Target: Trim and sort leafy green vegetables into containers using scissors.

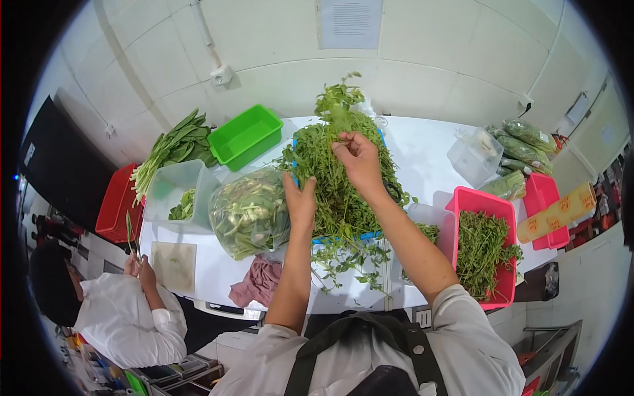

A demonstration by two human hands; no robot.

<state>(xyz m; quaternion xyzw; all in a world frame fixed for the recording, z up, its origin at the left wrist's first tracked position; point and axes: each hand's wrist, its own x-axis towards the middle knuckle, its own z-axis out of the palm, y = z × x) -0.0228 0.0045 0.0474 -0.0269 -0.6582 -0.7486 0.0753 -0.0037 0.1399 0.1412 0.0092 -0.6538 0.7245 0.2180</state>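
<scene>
A leafy green sprig (339, 101) rises from the pinched fingers of my right hand (357, 161), over a large heap of leafy herbs (342, 198). The heap fills and spills over a blue crate (371, 235), whose rim shows in places. My left hand (299, 203) is at the heap's left side, thumb and fingers apart, with no held thing visible. Beside that hand sits a clear plastic bag (250, 213) of green vegetables with pale bulbs. Partly behind my right wrist are black handles, perhaps scissors (394, 191). Loose sprigs (351, 262) hang at the crate's near side.
To the right stand a pink bin (510, 237) of cut greens and a clear container (431, 218). Leftward are a green tub (246, 137), a clear box (173, 193), a cutting board (173, 266) and a cloth (257, 282). A co-worker (129, 312) holds a stalk at left.
</scene>
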